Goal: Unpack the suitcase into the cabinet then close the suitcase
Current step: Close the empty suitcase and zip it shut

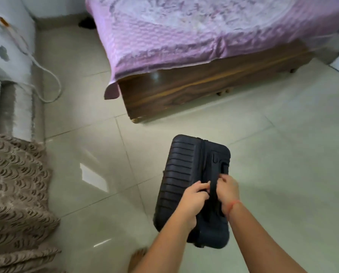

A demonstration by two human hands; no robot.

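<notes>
One dark ribbed suitcase (176, 174) rests closed on the tiled floor (282, 154) with two hands on it. The left hand (194, 196) curls its fingers against the shell by the middle seam, and the right hand (228, 192), one red thread (233, 204) at its wrist, grips the dark handle strip. Beyond stands one wooden bed (204, 91) under one purple cover (204, 36), and one white cable (54, 83) loops at far left.

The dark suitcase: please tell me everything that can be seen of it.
The dark ribbed hard-shell suitcase looks like moulded plastic, with rounded corners and a seam along its upper side. It appears closed and stands on the pale tiled floor. The left hand and right hand grip a dark strip at the seam; handle or zipper, I cannot tell.
</notes>
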